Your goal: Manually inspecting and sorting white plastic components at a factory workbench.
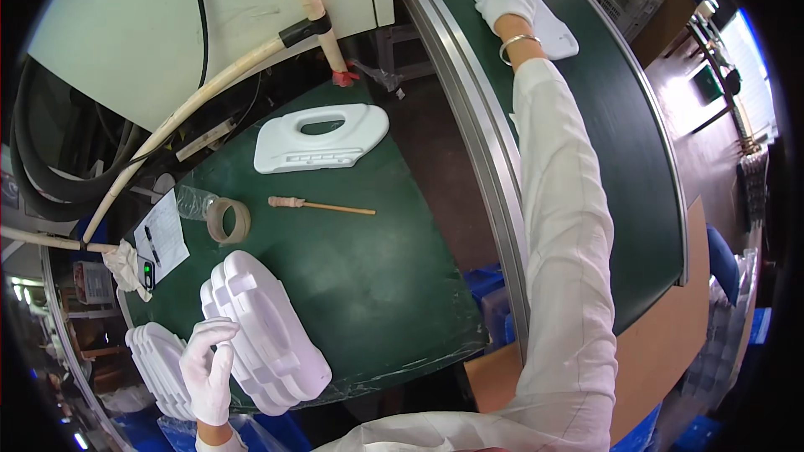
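Note:
Both my hands wear white gloves. At the far end of my outstretched arm, my right hand [508,2] grips a white plastic panel [548,32] around its handle opening; the panel lies on the green conveyor belt [603,117]. My left hand [209,368] is beside a stack of similar white panels [285,343] at the near left, its fingers curved and thumb apart, with nothing visible between them. Another white panel [322,155] with an oval opening rests alone on the green table [360,268].
More white panels [159,368] are stacked left of my left hand. A tape roll [228,220], a wooden stick with a wrapped end [322,205] and a paper sheet [163,238] lie on the table. The conveyor's metal rail [469,109] runs alongside; cardboard [662,335] stands at right.

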A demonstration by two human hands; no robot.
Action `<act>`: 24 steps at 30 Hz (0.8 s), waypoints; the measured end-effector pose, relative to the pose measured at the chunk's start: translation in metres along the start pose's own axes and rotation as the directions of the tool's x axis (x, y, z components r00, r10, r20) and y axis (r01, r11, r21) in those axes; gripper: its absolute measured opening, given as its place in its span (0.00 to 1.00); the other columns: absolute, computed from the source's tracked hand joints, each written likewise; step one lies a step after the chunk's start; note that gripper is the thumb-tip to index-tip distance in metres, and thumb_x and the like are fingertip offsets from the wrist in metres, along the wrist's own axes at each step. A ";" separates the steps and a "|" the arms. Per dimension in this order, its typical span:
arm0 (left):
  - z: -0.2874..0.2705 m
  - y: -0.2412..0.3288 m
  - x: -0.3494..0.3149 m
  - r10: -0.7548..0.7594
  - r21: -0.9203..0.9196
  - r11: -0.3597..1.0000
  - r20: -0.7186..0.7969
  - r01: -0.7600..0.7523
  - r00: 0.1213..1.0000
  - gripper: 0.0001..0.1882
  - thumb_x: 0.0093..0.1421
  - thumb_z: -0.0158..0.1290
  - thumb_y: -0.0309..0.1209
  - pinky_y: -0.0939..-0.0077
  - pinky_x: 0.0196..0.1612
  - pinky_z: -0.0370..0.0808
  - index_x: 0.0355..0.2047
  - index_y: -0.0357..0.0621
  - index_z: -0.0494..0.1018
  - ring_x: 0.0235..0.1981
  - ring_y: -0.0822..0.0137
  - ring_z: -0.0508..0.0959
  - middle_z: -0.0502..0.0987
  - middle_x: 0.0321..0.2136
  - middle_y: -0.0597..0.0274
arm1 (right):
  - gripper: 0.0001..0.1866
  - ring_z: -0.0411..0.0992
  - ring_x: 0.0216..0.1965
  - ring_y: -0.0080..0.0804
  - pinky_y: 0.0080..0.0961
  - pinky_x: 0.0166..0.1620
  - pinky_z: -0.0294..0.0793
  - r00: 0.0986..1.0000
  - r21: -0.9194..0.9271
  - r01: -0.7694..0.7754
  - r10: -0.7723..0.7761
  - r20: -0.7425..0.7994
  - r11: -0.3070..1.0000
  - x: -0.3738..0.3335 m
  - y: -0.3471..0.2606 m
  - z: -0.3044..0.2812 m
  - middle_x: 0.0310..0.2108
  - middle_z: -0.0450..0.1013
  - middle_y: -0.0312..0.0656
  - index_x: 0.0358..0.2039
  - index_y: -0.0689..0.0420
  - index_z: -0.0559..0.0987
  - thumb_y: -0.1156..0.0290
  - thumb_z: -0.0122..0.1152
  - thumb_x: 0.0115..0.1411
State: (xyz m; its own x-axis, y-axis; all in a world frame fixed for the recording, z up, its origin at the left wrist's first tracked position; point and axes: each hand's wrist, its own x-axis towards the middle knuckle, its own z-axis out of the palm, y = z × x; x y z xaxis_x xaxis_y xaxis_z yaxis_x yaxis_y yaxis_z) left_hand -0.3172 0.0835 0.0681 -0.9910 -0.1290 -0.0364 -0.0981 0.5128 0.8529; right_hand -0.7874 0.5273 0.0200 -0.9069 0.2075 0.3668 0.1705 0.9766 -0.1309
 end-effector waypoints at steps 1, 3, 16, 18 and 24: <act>-0.002 0.000 -0.003 0.007 0.001 1.000 -0.003 -0.007 1.000 0.10 0.60 0.54 0.28 0.68 0.54 0.68 0.39 0.34 0.76 0.47 0.60 0.75 0.77 0.40 0.52 | 0.32 0.73 0.54 0.49 0.43 0.53 0.71 0.999 0.021 0.024 -0.024 -0.040 0.999 -0.005 0.005 -0.003 0.52 0.75 0.51 0.59 0.53 0.71 0.58 0.68 0.55; -0.005 0.001 -0.010 0.038 -0.014 0.999 -0.006 -0.038 0.999 0.10 0.60 0.54 0.28 0.68 0.54 0.68 0.38 0.34 0.76 0.48 0.59 0.75 0.77 0.40 0.52 | 0.32 0.74 0.52 0.49 0.43 0.52 0.72 0.981 0.051 0.078 -0.068 -0.183 0.996 -0.026 0.021 -0.017 0.49 0.77 0.51 0.59 0.52 0.71 0.58 0.68 0.55; 0.026 0.025 -0.119 0.109 -0.536 0.839 -0.010 -0.097 0.994 0.20 0.67 0.51 0.28 0.73 0.58 0.68 0.57 0.33 0.68 0.53 0.67 0.74 0.75 0.53 0.54 | 0.26 0.74 0.41 0.22 0.21 0.45 0.74 0.840 0.900 -0.300 -0.535 0.091 -0.316 -0.384 0.001 -0.250 0.42 0.76 0.38 0.52 0.67 0.73 0.58 0.63 0.64; 0.037 0.023 -0.143 0.065 -0.676 0.731 -0.068 -0.094 0.996 0.24 0.67 0.54 0.33 0.75 0.54 0.71 0.60 0.35 0.66 0.49 0.69 0.76 0.76 0.52 0.55 | 0.26 0.74 0.35 0.18 0.16 0.39 0.74 0.779 0.876 -0.396 -0.605 0.163 -0.274 -0.453 -0.025 -0.259 0.37 0.76 0.35 0.45 0.64 0.76 0.52 0.67 0.59; 0.030 -0.006 -0.223 -0.017 -0.757 0.577 -0.387 -0.307 0.922 0.23 0.64 0.55 0.33 0.75 0.49 0.72 0.56 0.34 0.67 0.45 0.71 0.75 0.76 0.47 0.57 | 0.29 0.72 0.36 0.17 0.17 0.39 0.71 0.604 0.785 -0.584 -0.758 0.247 -0.209 -0.591 -0.088 -0.267 0.38 0.75 0.35 0.49 0.65 0.75 0.49 0.63 0.63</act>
State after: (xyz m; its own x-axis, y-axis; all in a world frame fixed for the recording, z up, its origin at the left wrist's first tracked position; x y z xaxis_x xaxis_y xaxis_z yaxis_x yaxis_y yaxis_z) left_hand -0.0988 0.1344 0.0559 -0.8765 -0.4564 0.1532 0.3168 -0.3072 0.8974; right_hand -0.1640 0.3340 0.0607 -0.7720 -0.6288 0.0933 0.1912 -0.3697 -0.9093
